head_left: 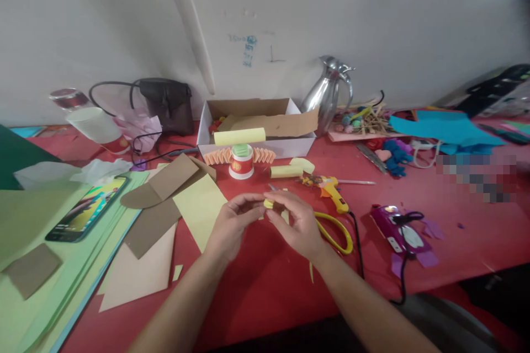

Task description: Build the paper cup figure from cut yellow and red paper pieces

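Observation:
A small piece of yellow paper [269, 204] is pinched between the fingertips of my left hand [232, 225] and my right hand [298, 226], above the red table. Whether it is folded or rolled is too small to tell. Beyond my hands stands a red and white paper cup [240, 164] with pleated orange paper strips [264, 155] at its sides and green paper on top. Yellow-handled scissors [338, 234] lie beside my right hand, their blades partly hidden. A yellow paper sheet [199, 207] lies next to my left hand, and a yellow paper roll [285, 171] lies behind my right.
A yellow glue gun [333, 193] with a black cord lies right of my hands, near a purple power strip [399, 234]. Brown cardboard pieces [155, 226] and a phone [88, 209] on green paper are left. A white box [265, 147] and steel jug [325, 96] stand behind.

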The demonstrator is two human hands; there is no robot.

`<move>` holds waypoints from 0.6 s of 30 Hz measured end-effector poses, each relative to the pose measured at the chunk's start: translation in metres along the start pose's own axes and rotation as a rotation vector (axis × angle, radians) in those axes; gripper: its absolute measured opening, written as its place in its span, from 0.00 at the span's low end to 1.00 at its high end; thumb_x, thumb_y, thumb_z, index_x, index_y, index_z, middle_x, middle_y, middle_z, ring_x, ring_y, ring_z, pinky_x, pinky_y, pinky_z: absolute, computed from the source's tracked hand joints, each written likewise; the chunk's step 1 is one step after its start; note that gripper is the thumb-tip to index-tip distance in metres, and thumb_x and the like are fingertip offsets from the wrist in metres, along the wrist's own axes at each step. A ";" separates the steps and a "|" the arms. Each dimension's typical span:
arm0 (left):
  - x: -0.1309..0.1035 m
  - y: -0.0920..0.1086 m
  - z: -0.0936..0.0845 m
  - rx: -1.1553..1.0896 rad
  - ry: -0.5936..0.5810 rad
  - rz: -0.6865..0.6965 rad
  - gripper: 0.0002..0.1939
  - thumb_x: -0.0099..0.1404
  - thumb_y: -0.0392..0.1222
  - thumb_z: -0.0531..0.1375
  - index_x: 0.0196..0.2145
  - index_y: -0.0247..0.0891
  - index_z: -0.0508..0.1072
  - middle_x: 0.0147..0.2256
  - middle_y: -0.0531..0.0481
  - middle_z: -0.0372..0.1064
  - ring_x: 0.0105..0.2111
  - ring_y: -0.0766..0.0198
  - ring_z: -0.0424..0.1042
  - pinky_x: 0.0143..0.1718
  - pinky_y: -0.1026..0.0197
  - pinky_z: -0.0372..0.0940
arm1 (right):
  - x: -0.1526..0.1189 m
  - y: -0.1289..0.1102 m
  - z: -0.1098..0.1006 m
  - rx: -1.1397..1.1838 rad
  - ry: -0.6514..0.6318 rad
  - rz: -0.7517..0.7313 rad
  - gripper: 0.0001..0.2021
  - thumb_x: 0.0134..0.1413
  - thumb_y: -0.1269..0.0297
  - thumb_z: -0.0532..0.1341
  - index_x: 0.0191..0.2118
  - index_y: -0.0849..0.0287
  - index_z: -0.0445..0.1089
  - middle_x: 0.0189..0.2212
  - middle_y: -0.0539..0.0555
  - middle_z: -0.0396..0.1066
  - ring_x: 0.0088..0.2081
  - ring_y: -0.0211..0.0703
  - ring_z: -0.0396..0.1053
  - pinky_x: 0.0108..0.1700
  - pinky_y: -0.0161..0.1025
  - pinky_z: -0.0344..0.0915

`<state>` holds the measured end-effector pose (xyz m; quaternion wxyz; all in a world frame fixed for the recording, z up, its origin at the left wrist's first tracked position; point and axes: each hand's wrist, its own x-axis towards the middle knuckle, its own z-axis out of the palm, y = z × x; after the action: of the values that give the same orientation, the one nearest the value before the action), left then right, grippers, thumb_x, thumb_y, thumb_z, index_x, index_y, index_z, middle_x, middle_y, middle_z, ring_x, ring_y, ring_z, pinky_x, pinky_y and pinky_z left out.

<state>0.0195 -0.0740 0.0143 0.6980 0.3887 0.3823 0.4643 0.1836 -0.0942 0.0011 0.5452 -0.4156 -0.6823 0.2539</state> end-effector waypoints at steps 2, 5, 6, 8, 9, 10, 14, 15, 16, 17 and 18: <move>-0.001 -0.001 0.001 0.031 0.004 0.022 0.13 0.53 0.35 0.69 0.39 0.37 0.79 0.37 0.46 0.77 0.38 0.63 0.74 0.42 0.62 0.67 | -0.001 -0.001 0.000 0.038 -0.010 0.042 0.16 0.58 0.70 0.61 0.52 0.52 0.72 0.46 0.55 0.74 0.46 0.45 0.72 0.51 0.45 0.70; -0.001 -0.003 0.000 0.054 0.007 0.052 0.13 0.53 0.35 0.69 0.39 0.38 0.79 0.37 0.46 0.77 0.39 0.61 0.74 0.42 0.60 0.67 | -0.002 0.001 0.001 0.077 0.007 0.109 0.15 0.59 0.68 0.62 0.51 0.53 0.73 0.45 0.55 0.74 0.44 0.44 0.73 0.47 0.42 0.71; -0.001 -0.003 0.000 0.059 0.013 0.060 0.13 0.53 0.35 0.68 0.39 0.38 0.79 0.37 0.46 0.77 0.38 0.61 0.74 0.42 0.60 0.67 | -0.002 0.002 0.002 0.093 0.014 0.141 0.14 0.59 0.67 0.62 0.51 0.53 0.73 0.45 0.55 0.75 0.43 0.43 0.73 0.46 0.42 0.71; -0.001 -0.004 0.000 0.077 0.030 0.074 0.13 0.53 0.36 0.68 0.39 0.38 0.79 0.37 0.46 0.77 0.38 0.61 0.73 0.41 0.61 0.67 | -0.001 0.003 0.003 0.141 0.031 0.222 0.13 0.59 0.65 0.62 0.49 0.54 0.74 0.44 0.55 0.76 0.43 0.43 0.74 0.45 0.41 0.72; -0.001 -0.004 0.001 0.092 0.032 0.080 0.13 0.54 0.36 0.68 0.39 0.38 0.80 0.38 0.46 0.77 0.38 0.61 0.73 0.41 0.60 0.67 | -0.001 0.002 0.004 0.170 0.040 0.265 0.12 0.59 0.64 0.63 0.48 0.55 0.74 0.43 0.55 0.76 0.42 0.43 0.74 0.45 0.41 0.72; -0.002 -0.003 0.001 0.108 0.029 0.088 0.14 0.54 0.37 0.69 0.40 0.38 0.80 0.40 0.45 0.77 0.39 0.60 0.73 0.42 0.60 0.68 | 0.000 0.002 0.004 0.200 0.048 0.304 0.11 0.59 0.62 0.63 0.47 0.55 0.74 0.42 0.55 0.77 0.42 0.44 0.75 0.44 0.40 0.72; -0.002 -0.002 0.002 0.127 -0.026 0.074 0.17 0.58 0.43 0.67 0.45 0.40 0.79 0.46 0.43 0.76 0.44 0.58 0.73 0.47 0.59 0.66 | 0.003 0.001 0.003 0.264 0.073 0.360 0.08 0.58 0.60 0.64 0.42 0.57 0.74 0.37 0.54 0.77 0.38 0.43 0.75 0.41 0.39 0.73; -0.002 -0.002 0.001 0.120 -0.041 0.051 0.17 0.59 0.44 0.67 0.46 0.40 0.79 0.47 0.43 0.76 0.44 0.58 0.73 0.47 0.59 0.65 | 0.003 0.001 0.002 0.255 0.066 0.356 0.08 0.58 0.60 0.64 0.41 0.57 0.73 0.36 0.54 0.77 0.36 0.42 0.75 0.40 0.39 0.73; -0.002 -0.003 0.000 0.112 -0.054 0.029 0.16 0.59 0.44 0.67 0.46 0.40 0.79 0.46 0.43 0.76 0.43 0.59 0.73 0.47 0.59 0.65 | 0.003 0.002 0.002 0.232 0.052 0.344 0.07 0.58 0.61 0.63 0.41 0.57 0.73 0.35 0.53 0.77 0.36 0.42 0.75 0.39 0.38 0.73; -0.001 -0.003 -0.001 0.104 -0.064 0.011 0.16 0.59 0.44 0.67 0.45 0.40 0.79 0.45 0.43 0.76 0.43 0.59 0.73 0.47 0.59 0.65 | 0.003 0.002 0.001 0.199 0.035 0.321 0.07 0.58 0.61 0.63 0.40 0.56 0.74 0.34 0.53 0.77 0.35 0.42 0.75 0.39 0.38 0.72; -0.001 -0.003 -0.002 0.094 -0.067 0.002 0.15 0.58 0.43 0.68 0.44 0.40 0.80 0.44 0.44 0.77 0.43 0.59 0.73 0.47 0.59 0.65 | 0.003 0.002 0.001 0.162 0.014 0.290 0.06 0.58 0.62 0.63 0.40 0.56 0.74 0.35 0.53 0.77 0.36 0.42 0.74 0.39 0.38 0.72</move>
<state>0.0189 -0.0751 0.0106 0.6910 0.4367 0.3797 0.4332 0.1830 -0.0901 0.0009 0.5396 -0.4660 -0.5886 0.3812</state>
